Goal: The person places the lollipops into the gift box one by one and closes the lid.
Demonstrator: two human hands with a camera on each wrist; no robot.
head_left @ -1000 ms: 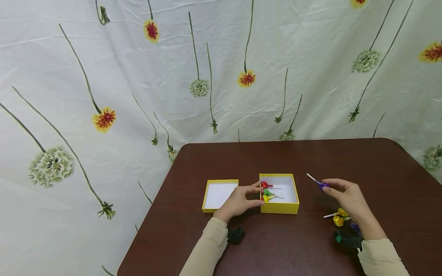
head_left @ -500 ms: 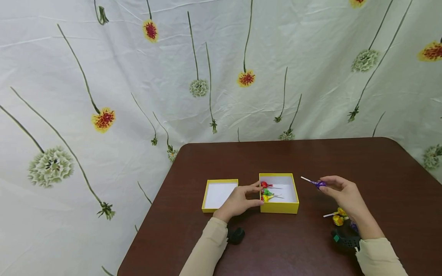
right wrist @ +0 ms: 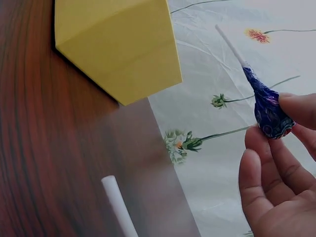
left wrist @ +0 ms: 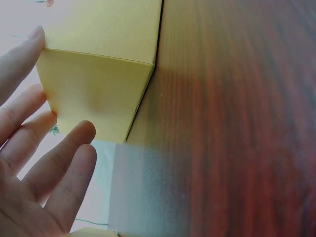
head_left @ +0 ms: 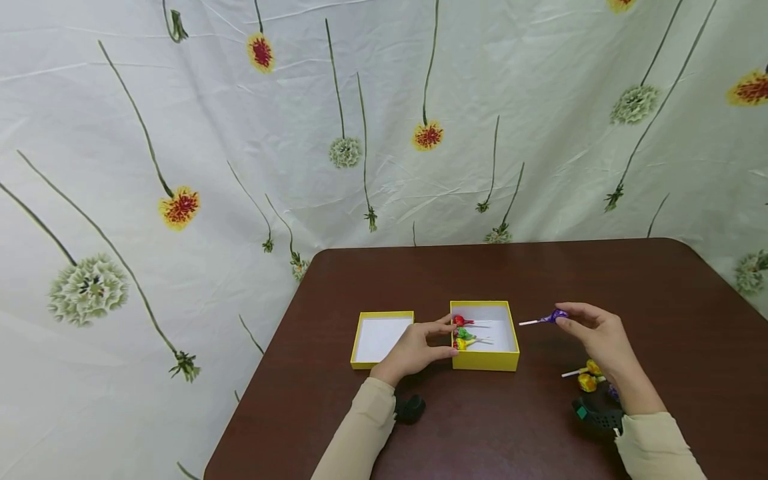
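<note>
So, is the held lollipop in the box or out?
Out: the right hand pinches the purple lollipop to the right of the yellow box.

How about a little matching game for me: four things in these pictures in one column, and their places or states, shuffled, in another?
Column one
1. Left hand
2. Green lollipop
3. Right hand
4. Shallow yellow lid

Column two
A. On the table, white inside facing up
B. Pinching a purple lollipop by its wrapped head
C. Touching the deep yellow box
D. Lying inside the deep yellow box

Right pairs: 1-C, 2-D, 3-B, 4-A
</note>
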